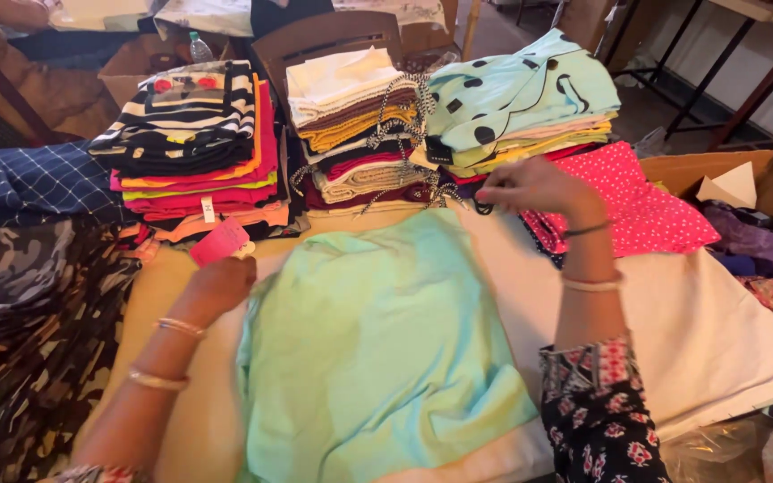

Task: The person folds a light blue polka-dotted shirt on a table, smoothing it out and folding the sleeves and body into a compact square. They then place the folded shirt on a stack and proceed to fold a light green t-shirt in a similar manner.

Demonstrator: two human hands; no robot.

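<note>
From the head camera, a mint green garment point(378, 349) is lying spread flat on the cream cloth point(717, 331) covering the table, in the middle between the two arms; the left hand point(218, 284) is resting at its upper left edge, fingers curled onto the fabric, though whether it is pinching the cloth I cannot tell; the right hand point(534, 186) is reaching past the garment's far right corner, fingertips closing on a thin dark cord beside the stacks, well apart from the other hand. The garment is looking light, soft and limp, likely sagging and creasing when lifted, so it is probably best taken at two corners or along an edge. Behind it, folded stacks are standing: a striped pile point(191, 143), a middle pile point(360, 134), a dotted pile point(516, 103); a pink dotted cloth point(646, 210) is lying to the right.
</note>
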